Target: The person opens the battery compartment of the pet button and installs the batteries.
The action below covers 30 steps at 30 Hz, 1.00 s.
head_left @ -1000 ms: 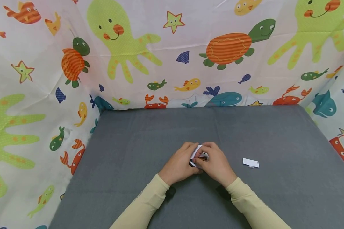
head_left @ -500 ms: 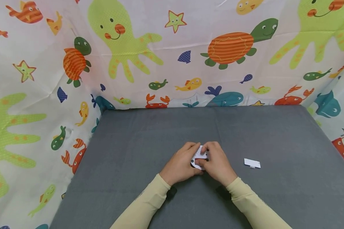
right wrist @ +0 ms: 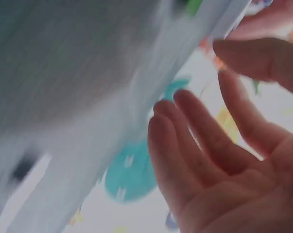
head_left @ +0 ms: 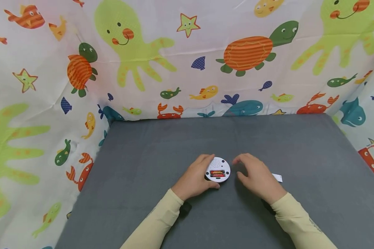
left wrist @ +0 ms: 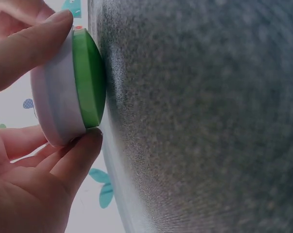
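Observation:
My left hand (head_left: 194, 179) grips a round white sound button (head_left: 225, 165) by its left edge, thumb at the near side. Its underside faces up, with speaker holes, small dark feet and an uncovered compartment holding two red-and-black batteries (head_left: 217, 173). In the left wrist view, the green dome (left wrist: 89, 80) of the button lies against the table. To the right, my right hand (head_left: 259, 178) hovers above the table with loosely bent fingers and nothing between them. A white battery cover (head_left: 277, 177) lies on the table, partly hidden behind that hand.
A grey cloth covers the table (head_left: 162, 145). Behind it and at both sides hangs a white curtain (head_left: 187, 72) printed with sea animals.
My right hand has let go of the button and moved right, towards the battery cover, exposing the batteries. My left hand keeps its grip in nearly the same place.

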{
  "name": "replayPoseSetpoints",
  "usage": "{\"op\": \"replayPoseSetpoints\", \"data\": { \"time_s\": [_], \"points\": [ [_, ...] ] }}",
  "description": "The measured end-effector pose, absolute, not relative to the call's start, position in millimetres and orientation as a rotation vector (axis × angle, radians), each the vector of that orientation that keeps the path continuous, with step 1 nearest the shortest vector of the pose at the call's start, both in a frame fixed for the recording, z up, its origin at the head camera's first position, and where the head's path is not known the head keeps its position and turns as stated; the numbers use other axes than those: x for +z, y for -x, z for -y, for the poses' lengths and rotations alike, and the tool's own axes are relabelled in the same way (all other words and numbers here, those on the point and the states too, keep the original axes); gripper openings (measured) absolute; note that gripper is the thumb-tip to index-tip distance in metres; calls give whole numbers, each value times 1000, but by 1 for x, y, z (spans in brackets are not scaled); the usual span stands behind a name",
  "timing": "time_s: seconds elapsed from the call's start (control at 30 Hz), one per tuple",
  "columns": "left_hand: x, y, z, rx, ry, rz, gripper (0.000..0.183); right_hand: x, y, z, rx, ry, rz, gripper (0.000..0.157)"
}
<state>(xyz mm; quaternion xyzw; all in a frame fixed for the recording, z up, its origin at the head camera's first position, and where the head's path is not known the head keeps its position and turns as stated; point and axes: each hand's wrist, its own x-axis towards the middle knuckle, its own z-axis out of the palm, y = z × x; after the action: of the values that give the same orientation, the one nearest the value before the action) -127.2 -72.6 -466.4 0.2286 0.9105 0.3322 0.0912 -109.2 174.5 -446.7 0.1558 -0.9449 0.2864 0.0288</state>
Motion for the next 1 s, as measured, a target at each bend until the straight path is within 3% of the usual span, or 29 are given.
{"op": "replayPoseSetpoints", "data": {
  "time_s": [0.27,0.43,0.77,1.0],
  "points": [
    [-463,127,79,957,-647,-2714,100,-458,93,-241,682,-371,2944,29],
    [-463,126,80,949,-649,-2707,100,-464,91,-257,665,-301,3011,25],
    [-464,125,77,959,-651,-2695,100,-465,90,-256,547,-369,2960,25],
    [-464,126,74,966,-654,-2693,100,-450,94,-216,525,-476,2910,19]
  ]
}}
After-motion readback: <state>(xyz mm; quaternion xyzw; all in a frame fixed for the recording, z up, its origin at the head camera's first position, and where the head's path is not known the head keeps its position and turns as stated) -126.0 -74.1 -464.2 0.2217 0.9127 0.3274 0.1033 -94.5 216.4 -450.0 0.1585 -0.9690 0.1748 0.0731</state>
